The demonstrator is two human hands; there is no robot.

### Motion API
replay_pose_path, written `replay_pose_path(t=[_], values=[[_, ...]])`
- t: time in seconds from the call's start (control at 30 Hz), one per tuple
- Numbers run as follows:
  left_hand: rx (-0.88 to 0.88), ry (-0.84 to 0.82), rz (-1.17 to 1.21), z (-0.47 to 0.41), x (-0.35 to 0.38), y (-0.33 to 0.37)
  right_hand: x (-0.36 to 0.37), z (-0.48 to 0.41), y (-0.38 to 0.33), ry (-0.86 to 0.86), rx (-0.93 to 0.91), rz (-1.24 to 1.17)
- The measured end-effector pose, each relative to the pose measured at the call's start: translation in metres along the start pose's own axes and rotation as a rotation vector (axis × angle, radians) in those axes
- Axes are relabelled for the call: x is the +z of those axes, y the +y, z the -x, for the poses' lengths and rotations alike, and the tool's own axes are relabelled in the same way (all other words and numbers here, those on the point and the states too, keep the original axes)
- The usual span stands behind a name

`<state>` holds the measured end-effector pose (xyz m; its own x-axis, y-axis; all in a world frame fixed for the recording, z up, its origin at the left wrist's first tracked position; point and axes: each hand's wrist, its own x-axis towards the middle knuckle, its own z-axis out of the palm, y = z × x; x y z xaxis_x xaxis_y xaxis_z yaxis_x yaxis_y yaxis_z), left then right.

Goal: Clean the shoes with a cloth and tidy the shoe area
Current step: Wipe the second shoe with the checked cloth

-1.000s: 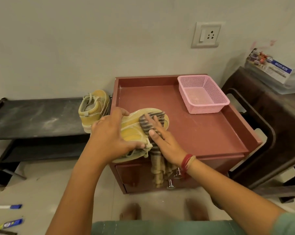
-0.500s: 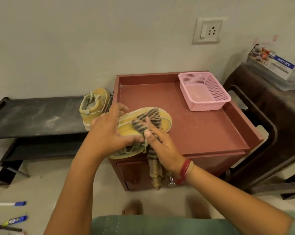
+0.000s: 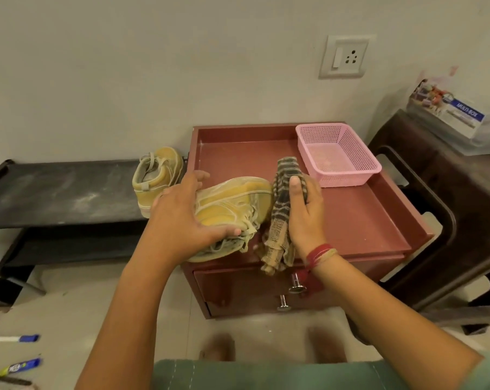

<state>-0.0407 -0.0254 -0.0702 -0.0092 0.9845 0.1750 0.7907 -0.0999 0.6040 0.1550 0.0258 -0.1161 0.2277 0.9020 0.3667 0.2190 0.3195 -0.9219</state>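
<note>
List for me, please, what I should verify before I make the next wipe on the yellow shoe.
1. Grip: left hand grips the held shoe: ok.
2. Tool: right hand holds the striped cloth: ok.
3. Contact: cloth lies on the shoe's upper: not ok, it is beside the toe.
4. Support: shoe rests on the cabinet: cannot tell.
5. Surface: shoe clean: not ok, pale dusty streaks show.
6. Pair: second shoe stands on the black rack: ok.
</note>
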Motion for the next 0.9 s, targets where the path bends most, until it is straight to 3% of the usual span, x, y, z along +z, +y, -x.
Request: replay_pose_path(t=[0.07,0.13,0.23,0.37,0.5,0.63,0.73,0.83,0.9], values=[[0.005,0.02,-0.003,0.004,-0.001,-0.002,0.011,0.005,-0.005,-0.081,0.033,-0.068],[-0.031,0.035,-0.024,0.01,-0.002,-0.007,0.026,0.021,-0.013,-0.269,-0.033,-0.097],[-0.114,0.069,0.057,0.019,-0.004,-0.018,0.039,0.039,-0.028,-0.513,-0.301,0.063],[-0.103,0.012,0.18,0.028,-0.011,-0.026,0.04,0.057,-0.045,-0.65,-0.623,0.343],[-0.118,0.084,0.157,0.029,-0.007,-0.026,0.041,0.057,-0.046,-0.689,-0.436,0.358],[-0.104,0.147,0.073,0.029,0.001,-0.02,0.033,0.048,-0.02,-0.641,-0.42,0.387],[-0.191,0.171,0.034,0.026,0.002,-0.017,0.019,0.03,0.007,-0.548,-0.344,0.452],[-0.255,0.191,0.044,0.02,0.001,-0.014,0.007,0.006,0.026,-0.436,-0.106,0.533],[-0.267,0.205,0.065,0.019,0.002,-0.013,0.005,-0.002,0.023,-0.301,0.132,0.441]])
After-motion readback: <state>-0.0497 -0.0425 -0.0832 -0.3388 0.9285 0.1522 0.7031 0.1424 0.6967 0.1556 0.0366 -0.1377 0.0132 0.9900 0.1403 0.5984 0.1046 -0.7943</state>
